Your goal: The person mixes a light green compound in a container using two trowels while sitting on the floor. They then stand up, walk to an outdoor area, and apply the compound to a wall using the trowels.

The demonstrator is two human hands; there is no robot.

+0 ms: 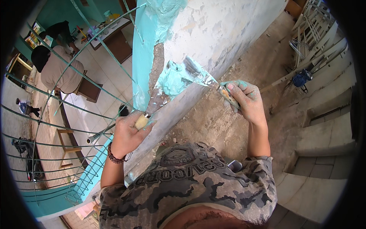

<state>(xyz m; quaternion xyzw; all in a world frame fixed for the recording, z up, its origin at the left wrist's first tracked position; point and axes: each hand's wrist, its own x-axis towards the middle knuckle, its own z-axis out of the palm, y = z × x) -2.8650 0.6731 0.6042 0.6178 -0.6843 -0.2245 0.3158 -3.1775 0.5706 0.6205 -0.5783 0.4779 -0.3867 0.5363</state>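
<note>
My left hand (129, 131) is closed round the pale handle of a putty knife (156, 100), whose blade carries a thick lump of turquoise putty (173, 82). In my right hand (246, 97) is a second scraper (200, 72), gripped by its smeared handle. Its wide blade meets the lump from the right, and the two blades come together around the putty. Turquoise smears coat the fingers of my right hand. Just beyond the tools stands the wall end (158, 57), with a strip of bare rough mortar between turquoise paint and a patchy white face (217, 30).
A green metal grille (57, 84) curves along the left. Behind it one person (61, 70) sits and another (61, 32) bends near a desk (112, 32). A wooden chair frame (68, 147) stands lower left. Metal frames (310, 34) and a blue bag (302, 78) are at the right.
</note>
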